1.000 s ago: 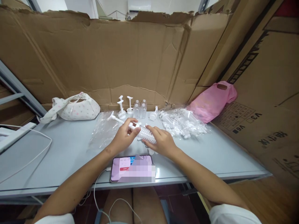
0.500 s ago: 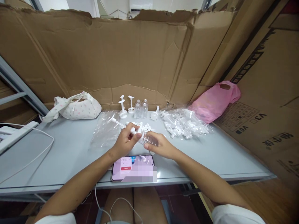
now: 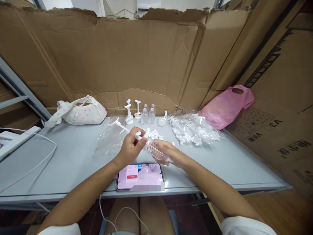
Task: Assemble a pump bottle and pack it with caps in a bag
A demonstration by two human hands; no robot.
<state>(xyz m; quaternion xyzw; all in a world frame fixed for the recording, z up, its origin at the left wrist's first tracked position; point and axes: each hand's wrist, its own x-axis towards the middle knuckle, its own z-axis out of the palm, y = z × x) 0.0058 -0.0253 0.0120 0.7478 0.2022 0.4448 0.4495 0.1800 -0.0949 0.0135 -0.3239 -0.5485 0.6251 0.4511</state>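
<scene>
My left hand [image 3: 133,145] is closed around the white collar of a pump top [image 3: 124,127], its long stem and T-shaped head pointing up and left. The stem lines up with a clear ribbed plastic bottle [image 3: 154,149], tilted with its base toward my right. Wrapped around the bottle's lower body is my right hand [image 3: 171,152], some fingers underneath it. The join between pump and bottle is partly hidden by my left fingers. Just beyond my hands lies a pile of small white pieces [image 3: 153,133].
Behind stand white pump tops [image 3: 129,118] and several clear bottles [image 3: 151,116]. A clear bag of white parts [image 3: 193,130] lies right, near a pink bag [image 3: 226,106]. A phone [image 3: 139,176] rests in front; a patterned pouch [image 3: 85,112] sits left. Cardboard [image 3: 146,58] walls the back.
My right hand has shifted its grip on the bottle, with the fingers now turned further underneath. My left hand stays at the collar, and the pump head has moved slightly up and left.
</scene>
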